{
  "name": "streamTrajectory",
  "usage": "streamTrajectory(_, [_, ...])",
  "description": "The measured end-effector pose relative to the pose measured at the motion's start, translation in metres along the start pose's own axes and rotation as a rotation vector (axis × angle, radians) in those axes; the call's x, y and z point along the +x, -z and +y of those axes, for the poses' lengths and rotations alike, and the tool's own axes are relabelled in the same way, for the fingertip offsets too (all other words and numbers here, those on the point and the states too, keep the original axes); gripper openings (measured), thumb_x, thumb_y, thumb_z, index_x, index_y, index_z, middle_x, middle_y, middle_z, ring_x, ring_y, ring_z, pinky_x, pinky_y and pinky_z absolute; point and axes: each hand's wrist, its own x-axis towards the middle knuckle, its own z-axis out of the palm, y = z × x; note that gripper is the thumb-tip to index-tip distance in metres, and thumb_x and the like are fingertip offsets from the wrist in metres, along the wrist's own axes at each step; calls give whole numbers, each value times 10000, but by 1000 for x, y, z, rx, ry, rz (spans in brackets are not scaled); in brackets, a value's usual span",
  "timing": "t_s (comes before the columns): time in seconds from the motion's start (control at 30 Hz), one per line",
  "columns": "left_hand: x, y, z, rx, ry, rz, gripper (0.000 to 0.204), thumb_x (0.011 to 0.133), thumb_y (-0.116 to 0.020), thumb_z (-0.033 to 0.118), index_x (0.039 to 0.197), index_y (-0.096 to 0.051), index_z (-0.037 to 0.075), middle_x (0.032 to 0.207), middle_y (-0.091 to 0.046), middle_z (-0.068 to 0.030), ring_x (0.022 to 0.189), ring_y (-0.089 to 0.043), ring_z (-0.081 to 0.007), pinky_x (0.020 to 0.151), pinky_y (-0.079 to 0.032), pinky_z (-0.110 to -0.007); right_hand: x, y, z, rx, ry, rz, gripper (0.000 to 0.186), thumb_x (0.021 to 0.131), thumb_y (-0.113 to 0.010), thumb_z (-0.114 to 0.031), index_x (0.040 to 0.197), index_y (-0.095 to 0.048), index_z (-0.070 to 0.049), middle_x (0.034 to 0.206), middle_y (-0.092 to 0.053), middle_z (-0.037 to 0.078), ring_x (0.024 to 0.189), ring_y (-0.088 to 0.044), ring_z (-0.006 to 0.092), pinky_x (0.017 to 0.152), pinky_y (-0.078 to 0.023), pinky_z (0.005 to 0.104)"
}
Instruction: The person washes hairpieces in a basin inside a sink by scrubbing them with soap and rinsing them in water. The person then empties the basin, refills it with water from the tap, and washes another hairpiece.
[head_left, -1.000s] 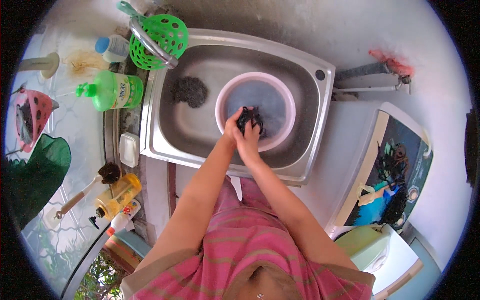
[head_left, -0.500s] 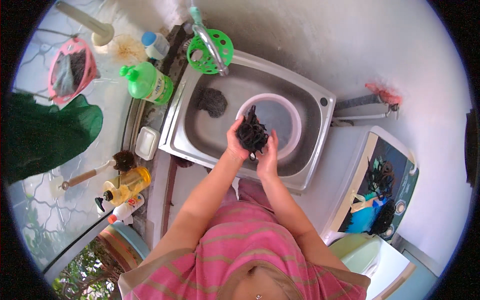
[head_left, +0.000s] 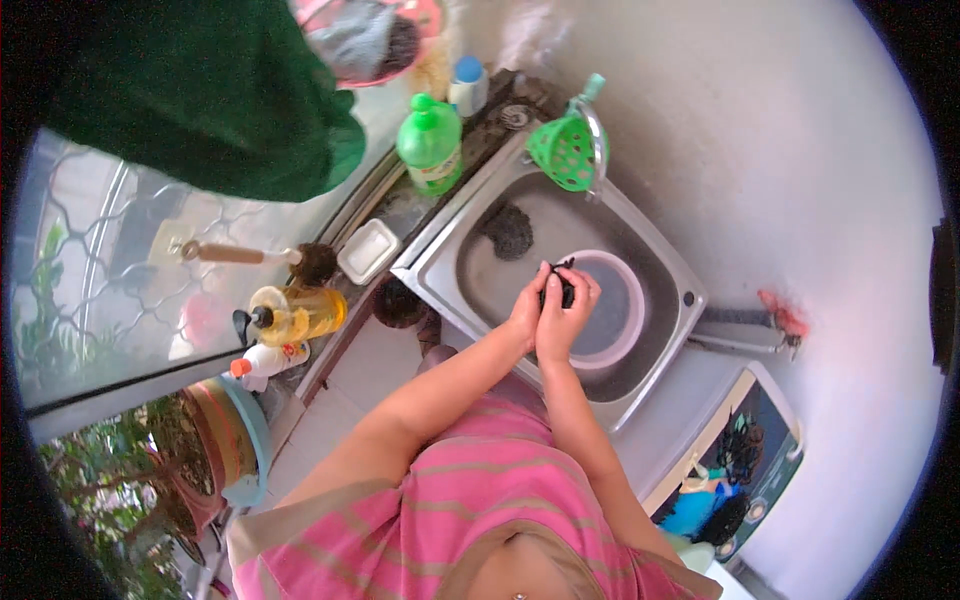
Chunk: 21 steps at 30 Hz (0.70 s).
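Both of my hands meet above the near left side of a round pale pink basin [head_left: 638, 310], which holds cloudy liquid and stands inside a steel sink [head_left: 478, 285]. Pressed between them is a wad of black stringy strands [head_left: 563, 290], mostly hidden by the fingers. My left hand [head_left: 525, 310] wraps it from the left, fingers closed. Curled over it from the right is my right hand [head_left: 567, 318], also closed. A dark, rough-looking clump [head_left: 508, 232] lies in the sink's far left part, apart from the basin.
A green perforated basket [head_left: 566, 153] hangs by the faucet [head_left: 600, 135]. Along the left ledge stand a green bottle [head_left: 430, 145], a white dish [head_left: 368, 251], a brush [head_left: 230, 253] and a yellow pump bottle [head_left: 305, 314]. More black strands [head_left: 740, 445] lie on the appliance at right.
My hands have closed from an open cradle into a tight press around the black wad, covering most of it. The whole view has turned, shifting the sink rightward.
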Motion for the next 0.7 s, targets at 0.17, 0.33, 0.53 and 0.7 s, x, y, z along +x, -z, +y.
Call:
streamTrajectory(0.17, [43, 59, 2, 14, -93, -39, 339, 909, -324, 303, 965, -560, 66, 951, -585, -129, 912, -552, -246, 817, -441, -370, 4, -20, -1, -155, 36, -170, 194, 835, -558, -183, 776, -516, -3, 818, -520, 163, 772, -524, 334, 691, -421, 401])
streamTrajectory(0.33, [19, 34, 15, -85, -39, 132, 282, 910, -396, 311, 926, -558, 80, 890, -593, -76, 812, -566, -216, 735, -468, -353, 9, -36, -4, -299, 127, -195, 252, 872, -485, -199, 723, -538, -2, 651, -550, 206, 604, -528, 404, 540, -413, 436])
streamTrajectory(0.53, [15, 46, 51, -155, -30, -47, 240, 896, -444, 310, 932, -576, 113, 904, -596, -64, 822, -566, -204, 749, -466, -349, 13, -60, -28, -537, 178, -395, 239, 837, -522, -269, 819, -583, -38, 815, -562, 158, 772, -536, 347, 658, -422, 421])
streamTrajectory(0.7, [3, 70, 84, -344, 158, -305, 397, 814, -516, 461, 989, -569, 109, 994, -604, -64, 925, -573, -212, 859, -430, -377, 6, -73, -65, -771, 295, -569, 236, 676, -640, -279, 815, -599, -93, 1113, -487, 99, 1051, -417, 345, 836, -323, 527])
